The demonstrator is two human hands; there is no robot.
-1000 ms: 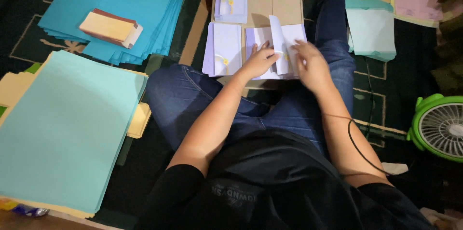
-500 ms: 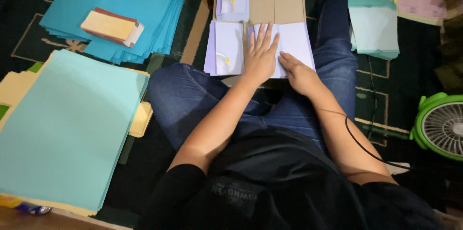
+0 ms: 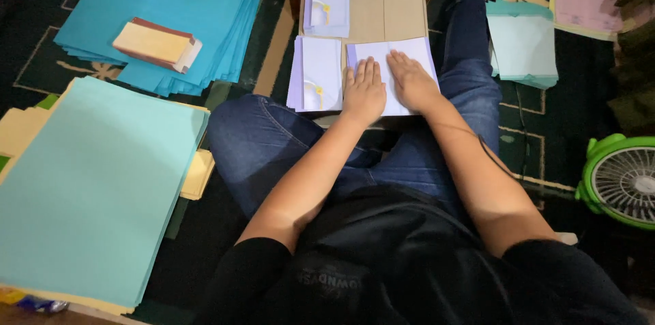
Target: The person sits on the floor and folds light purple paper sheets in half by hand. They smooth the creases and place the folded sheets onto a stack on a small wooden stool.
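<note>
While both palms lie flat, fingers together, left hand (image 3: 364, 90) and right hand (image 3: 411, 81) press side by side on the white folded sheet (image 3: 409, 52), upper centre on the cardboard tray (image 3: 382, 4); its long axis runs across the frame.

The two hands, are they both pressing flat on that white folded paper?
Touching. The head view shows the left hand and right hand lying flat on the white paper.

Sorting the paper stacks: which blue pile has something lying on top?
The darker blue pile at upper left; a tan block rests on it. The paler stack carries nothing.
</note>
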